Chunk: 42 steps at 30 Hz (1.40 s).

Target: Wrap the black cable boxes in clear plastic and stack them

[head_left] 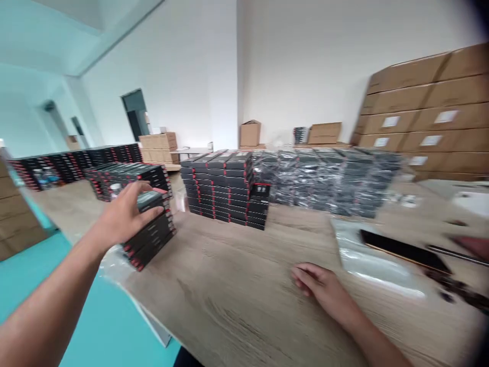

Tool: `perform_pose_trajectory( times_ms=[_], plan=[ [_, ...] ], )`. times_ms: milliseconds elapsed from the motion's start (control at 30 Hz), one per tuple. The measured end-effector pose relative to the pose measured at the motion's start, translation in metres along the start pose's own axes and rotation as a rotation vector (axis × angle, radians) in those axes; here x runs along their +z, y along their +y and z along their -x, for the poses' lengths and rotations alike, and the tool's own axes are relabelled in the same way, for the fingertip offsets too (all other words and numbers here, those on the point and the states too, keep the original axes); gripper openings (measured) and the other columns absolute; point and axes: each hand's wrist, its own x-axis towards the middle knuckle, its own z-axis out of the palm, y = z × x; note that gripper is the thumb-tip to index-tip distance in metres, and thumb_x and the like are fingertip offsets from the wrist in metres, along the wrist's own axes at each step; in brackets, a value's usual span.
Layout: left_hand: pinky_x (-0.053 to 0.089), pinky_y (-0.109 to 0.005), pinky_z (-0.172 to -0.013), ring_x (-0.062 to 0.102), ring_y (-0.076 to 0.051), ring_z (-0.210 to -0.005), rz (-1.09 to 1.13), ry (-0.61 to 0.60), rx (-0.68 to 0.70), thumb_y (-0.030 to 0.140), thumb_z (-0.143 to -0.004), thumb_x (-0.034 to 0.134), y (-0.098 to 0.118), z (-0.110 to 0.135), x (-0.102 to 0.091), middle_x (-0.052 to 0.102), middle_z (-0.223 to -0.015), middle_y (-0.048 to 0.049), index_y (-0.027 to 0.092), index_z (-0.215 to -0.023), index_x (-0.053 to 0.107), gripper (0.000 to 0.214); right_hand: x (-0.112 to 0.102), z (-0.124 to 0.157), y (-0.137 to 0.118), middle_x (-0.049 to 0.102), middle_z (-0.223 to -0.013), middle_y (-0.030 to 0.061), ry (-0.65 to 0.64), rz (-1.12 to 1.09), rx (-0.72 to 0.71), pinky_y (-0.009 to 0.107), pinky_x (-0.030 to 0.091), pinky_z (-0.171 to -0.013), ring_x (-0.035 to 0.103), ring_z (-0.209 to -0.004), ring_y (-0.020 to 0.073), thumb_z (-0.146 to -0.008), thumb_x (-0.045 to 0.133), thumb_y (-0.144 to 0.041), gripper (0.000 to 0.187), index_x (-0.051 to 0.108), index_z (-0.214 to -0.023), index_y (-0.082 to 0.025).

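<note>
My left hand [124,214] rests on top of a short stack of flat black boxes with red edges [151,237] near the table's left edge, thumb and fingers curled over the topmost box. My right hand [319,285] lies on the bare wooden table [237,290], fingers loosely curled and holding nothing. A larger block of the same black boxes [225,188] stands behind, in the middle of the table.
Plastic-wrapped black packs [328,181] fill the table's back right. A clear bag [367,255] and a flat dark slab [405,250] lie at the right, where another person's fingertips [473,244] show. Brown cartons [424,112] are stacked against the right wall. More black boxes [72,163] sit far left.
</note>
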Motion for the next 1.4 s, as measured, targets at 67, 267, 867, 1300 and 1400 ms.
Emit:
perform_pose_trajectory(
  times_ms=[67, 267, 867, 1300, 1400],
  plan=[
    [0.045, -0.037, -0.085, 0.055, -0.027, -0.106, 0.331, -0.096, 0.055, 0.04, -0.074, 0.06, 0.047, 0.003, 0.048, 0.059, -0.119, -0.0061, 0.024, -0.1, 0.06, 0.03, 0.004, 0.003, -0.002, 0.059, -0.062, 0.0003, 0.015, -0.053, -0.007, 0.024, 0.043, -0.052, 0.053, -0.057, 0.0134, -0.071, 0.061, -0.057, 0.041, 0.064, -0.078, -0.017],
    [0.044, -0.029, -0.059, 0.058, -0.019, -0.07, 1.327, -0.472, -0.242, 0.029, -0.062, 0.07, 0.18, 0.034, 0.241, 0.066, -0.084, -0.0066, 0.019, -0.06, 0.064, 0.011, 0.005, 0.009, 0.003, 0.059, -0.061, -0.0011, 0.081, -0.147, -0.002, 0.025, 0.043, -0.053, 0.052, -0.054, 0.0117, -0.068, 0.066, -0.053, 0.039, 0.066, -0.078, -0.016],
    [0.045, -0.025, -0.054, 0.056, -0.015, -0.063, 1.742, -0.414, -0.575, 0.04, -0.063, 0.072, 0.201, 0.036, 0.304, 0.057, -0.067, -0.0018, 0.018, -0.062, 0.057, 0.026, 0.013, -0.057, -0.053, 0.061, -0.114, 0.008, 0.373, 0.386, -0.39, 0.035, 0.048, -0.084, 0.058, -0.1, 0.0225, -0.086, 0.051, -0.032, 0.028, 0.061, -0.109, -0.021],
    [0.051, -0.033, -0.077, 0.065, -0.021, -0.086, 2.157, -0.69, -0.784, 0.066, -0.076, 0.049, 0.178, 0.026, 0.28, 0.067, -0.094, -0.0135, 0.015, -0.093, 0.063, 0.056, 0.03, -0.073, -0.068, 0.057, -0.13, 0.0091, 0.36, 1.049, -0.73, 0.046, 0.035, -0.102, 0.046, -0.122, 0.0271, -0.081, 0.049, -0.012, 0.048, 0.053, -0.129, -0.021],
    [0.052, -0.034, -0.07, 0.066, -0.024, -0.08, 2.153, -0.721, -0.727, 0.063, -0.074, 0.054, 0.175, 0.022, 0.274, 0.069, -0.089, -0.0115, 0.016, -0.1, 0.063, 0.054, 0.035, 0.001, -0.052, 0.058, -0.129, 0.0073, 0.26, 1.032, -0.863, 0.047, 0.036, -0.102, 0.048, -0.121, 0.0265, -0.084, 0.049, -0.016, 0.048, 0.05, -0.131, -0.024]
  ],
)
